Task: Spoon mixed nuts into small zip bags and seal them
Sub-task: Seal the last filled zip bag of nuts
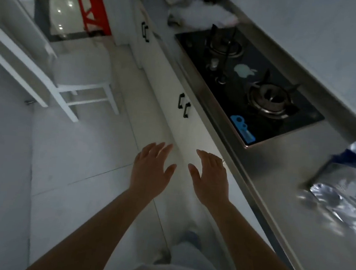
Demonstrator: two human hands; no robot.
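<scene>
My left hand (151, 168) and my right hand (210, 176) are stretched out side by side in front of me, palms down, fingers straight, holding nothing. They hover over the floor beside the white cabinet front, left of the steel counter (280, 187). A shiny plastic bag (344, 192) lies on the counter at the far right, blurred; its contents cannot be made out. No nuts, spoon or small zip bags are visible.
A black two-burner gas hob (248, 85) is set into the counter. White cabinet doors with black handles (184, 105) run below it. A white chair (85, 81) and a table edge stand at left, a red stool (93, 9) farther back. Crumpled cloths (196, 13) lie at the counter's far end.
</scene>
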